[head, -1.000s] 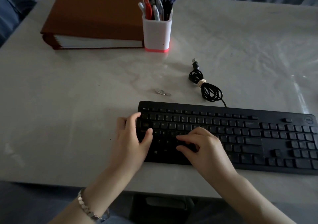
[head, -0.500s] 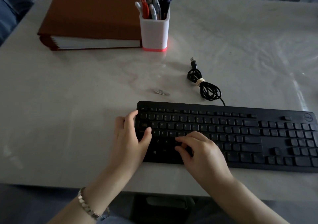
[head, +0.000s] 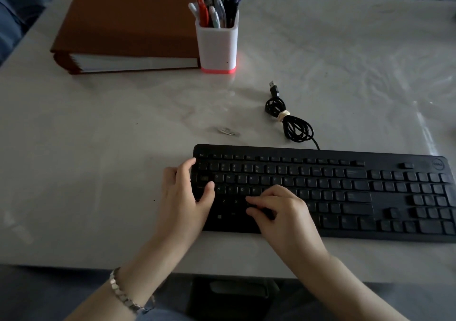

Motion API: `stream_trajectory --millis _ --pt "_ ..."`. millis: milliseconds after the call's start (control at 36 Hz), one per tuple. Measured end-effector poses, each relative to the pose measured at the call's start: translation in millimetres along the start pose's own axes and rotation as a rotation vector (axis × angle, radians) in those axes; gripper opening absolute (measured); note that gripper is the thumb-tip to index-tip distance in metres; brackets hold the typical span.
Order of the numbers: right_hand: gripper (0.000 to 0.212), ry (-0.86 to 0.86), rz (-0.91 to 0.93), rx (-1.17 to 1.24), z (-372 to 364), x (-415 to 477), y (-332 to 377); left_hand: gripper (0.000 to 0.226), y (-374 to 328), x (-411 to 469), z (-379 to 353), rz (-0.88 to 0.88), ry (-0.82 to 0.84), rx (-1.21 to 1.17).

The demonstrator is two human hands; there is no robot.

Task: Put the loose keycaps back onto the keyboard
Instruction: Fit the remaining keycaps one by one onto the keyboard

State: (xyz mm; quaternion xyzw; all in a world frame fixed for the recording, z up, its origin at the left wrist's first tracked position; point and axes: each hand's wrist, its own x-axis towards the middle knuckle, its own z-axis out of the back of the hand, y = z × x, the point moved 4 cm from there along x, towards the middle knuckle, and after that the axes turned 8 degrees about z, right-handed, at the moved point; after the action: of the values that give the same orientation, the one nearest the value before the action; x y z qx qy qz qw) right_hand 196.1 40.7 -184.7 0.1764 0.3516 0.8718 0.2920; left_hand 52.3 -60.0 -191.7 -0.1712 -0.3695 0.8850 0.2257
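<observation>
and here we have the pale worktop (head: 98,123), with a broad open stretch left of centre and more free room at the far right. its near edge runs just below our wrists. the black keyboard (head: 345,197) lies close to that near edge, and its right end runs out of view. a brown binder (head: 128,17) sits flat in the far left corner.

now the hands: the left hand (head: 182,197) holds the keyboard's left end, fingers curled at the edge and thumb on the keys. the right hand (head: 283,212) is curled over the lower letter rows, forefinger and thumb tips close together on the keys. whether they pinch anything, we cannot tell.

a white pen pot (head: 217,46) stands touching the binder. the bundled cable (head: 293,125) lies just behind the keyboard, with a small metal piece (head: 228,131) to its left.
</observation>
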Motion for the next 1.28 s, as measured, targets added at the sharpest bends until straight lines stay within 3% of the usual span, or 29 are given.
stream_trajectory --millis 417,667,917,1139,1278 --pt "0.015 0.147 -0.158 0.111 7.3 15.6 -2.2 0.054 -0.6 0.1 -0.2 0.0 0.01 0.028" --pt "0.01 0.083 -0.145 0.096 5.7 11.6 -0.3 0.055 0.3 -0.2 0.3 0.002 0.02 0.032" --pt "0.037 0.082 -0.122 0.181 11.2 6.1 -2.1 0.055 1.9 0.3 0.1 -0.01 0.025 0.02" --pt "0.014 0.148 -0.179 0.118 9.6 13.1 4.1 0.058 3.5 1.1 -1.0 -0.002 0.035 0.001" --pt "0.009 0.164 -0.224 0.083 9.8 14.5 5.5 0.059 3.6 2.0 -1.0 0.004 0.035 0.013"
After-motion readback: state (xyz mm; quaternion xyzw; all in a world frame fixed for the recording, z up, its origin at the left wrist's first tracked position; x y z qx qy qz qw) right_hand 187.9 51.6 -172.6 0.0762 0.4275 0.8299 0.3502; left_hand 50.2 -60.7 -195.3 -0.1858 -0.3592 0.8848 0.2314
